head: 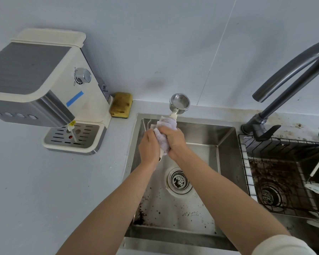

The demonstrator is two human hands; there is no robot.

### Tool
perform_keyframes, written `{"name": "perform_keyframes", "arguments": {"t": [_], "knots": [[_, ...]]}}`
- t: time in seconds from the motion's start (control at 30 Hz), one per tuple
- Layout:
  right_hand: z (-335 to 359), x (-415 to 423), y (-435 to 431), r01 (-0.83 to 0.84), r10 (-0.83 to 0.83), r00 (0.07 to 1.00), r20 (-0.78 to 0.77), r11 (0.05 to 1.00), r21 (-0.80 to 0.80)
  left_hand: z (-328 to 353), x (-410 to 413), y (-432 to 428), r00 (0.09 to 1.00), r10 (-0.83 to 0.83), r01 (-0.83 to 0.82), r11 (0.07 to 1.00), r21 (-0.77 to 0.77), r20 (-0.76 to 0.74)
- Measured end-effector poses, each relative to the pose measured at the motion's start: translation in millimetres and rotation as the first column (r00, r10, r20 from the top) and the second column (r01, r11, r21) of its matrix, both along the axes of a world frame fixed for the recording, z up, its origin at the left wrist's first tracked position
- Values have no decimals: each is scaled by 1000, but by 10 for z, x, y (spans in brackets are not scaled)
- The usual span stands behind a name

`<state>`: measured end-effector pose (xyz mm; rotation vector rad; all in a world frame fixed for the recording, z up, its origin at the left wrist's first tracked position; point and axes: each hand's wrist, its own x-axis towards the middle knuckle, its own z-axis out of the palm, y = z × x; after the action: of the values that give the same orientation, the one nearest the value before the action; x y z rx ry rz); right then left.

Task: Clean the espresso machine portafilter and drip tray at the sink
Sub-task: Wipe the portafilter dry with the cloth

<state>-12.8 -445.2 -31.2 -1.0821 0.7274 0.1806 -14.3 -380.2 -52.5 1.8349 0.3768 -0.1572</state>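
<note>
Portafilter (180,103): steel head up, over the back rim of the sink (226,155), handle wrapped in a pale cloth (165,138). Right hand (175,141): fingers (167,130) clenched round the cloth and handle. Left hand (149,147): fingers curled round the handle's lower end. Drip tray (85,133): seated in the espresso machine (50,74) on the surface (26,181), left of the sink. Sponge (121,104): against the wall beside the machine.

I see the portafilter (180,103) over the back edge of the sink (226,144), with its round steel head tilted up and its bowl shiny. My left hand (149,144) grips the white handle, and my right hand (175,140) grips a pale lilac cloth (166,126) wrapped around it. The drip tray (72,134), cream with a slotted metal grate, sits in the espresso machine (44,80) on the tabletop (44,181).
</note>
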Motion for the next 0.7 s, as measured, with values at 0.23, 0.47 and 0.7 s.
{"name": "perform_keyframes", "arguments": {"t": [0.23,0.47,0.7], "knots": [[88,-144,38,31,-34,999,23,990,135,-82,110,-85,999,-18,10,978,209,35],[113,-219,122,37,-38,999,0,968,248,-28,29,-96,985,134,-146,984,103,111],[80,-168,-17,-36,34,997,75,999,25,87,153,149,957,-238,113,831,-545,-165]]}}
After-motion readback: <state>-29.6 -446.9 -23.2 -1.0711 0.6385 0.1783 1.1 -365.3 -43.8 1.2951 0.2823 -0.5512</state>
